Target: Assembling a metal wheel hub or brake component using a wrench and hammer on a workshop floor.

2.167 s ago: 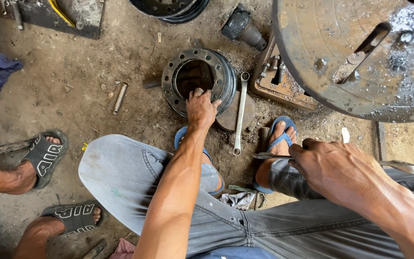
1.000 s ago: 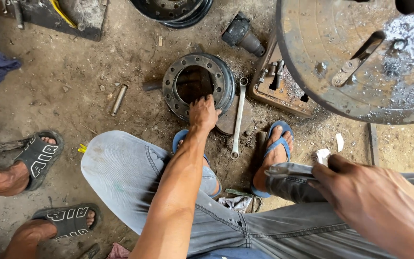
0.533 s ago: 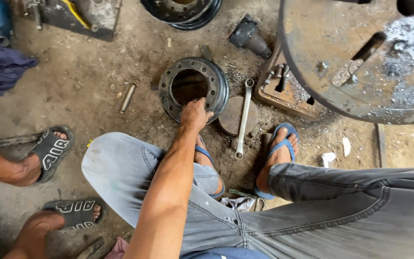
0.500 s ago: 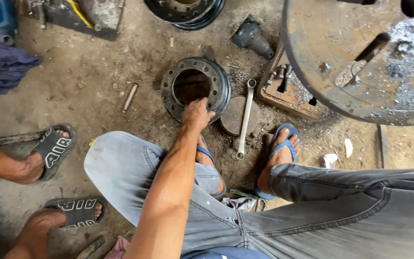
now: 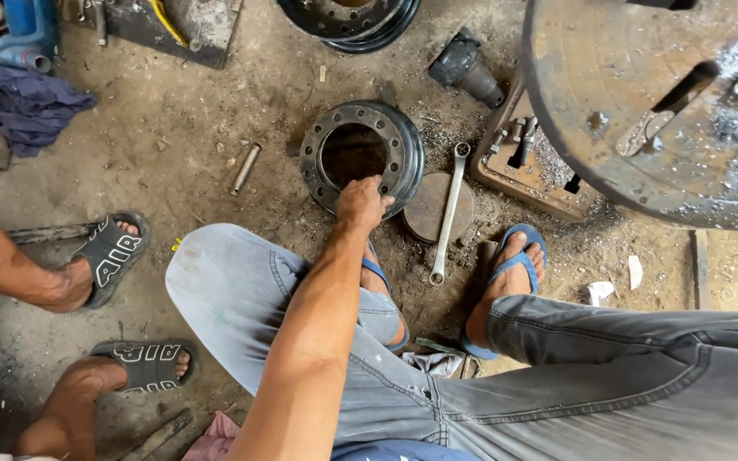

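Observation:
My left hand (image 5: pixel 362 201) reaches down between my knees and grips the near rim of a dark round metal hub (image 5: pixel 360 154) lying flat on the dirt floor, with bolt holes around its open centre. My right hand is out of the picture. Just right of the hub lie a rusty round disc (image 5: pixel 424 213) and a long silver ring spanner (image 5: pixel 447 213) across it. My feet in blue flip-flops (image 5: pixel 506 273) rest on the ground below them.
A large rusty drum-shaped part (image 5: pixel 642 102) fills the top right, beside a tray of tools (image 5: pixel 527 162). A short metal pin (image 5: pixel 245 168) lies left of the hub. Another person's feet in black sandals (image 5: pixel 113 256) stand at the left. A dark wheel rim (image 5: pixel 352 17) sits at the top.
My right hand, holding a dark object over my right knee, moved right and out of view. My left hand stayed on the hub's rim. The camera shifted slightly.

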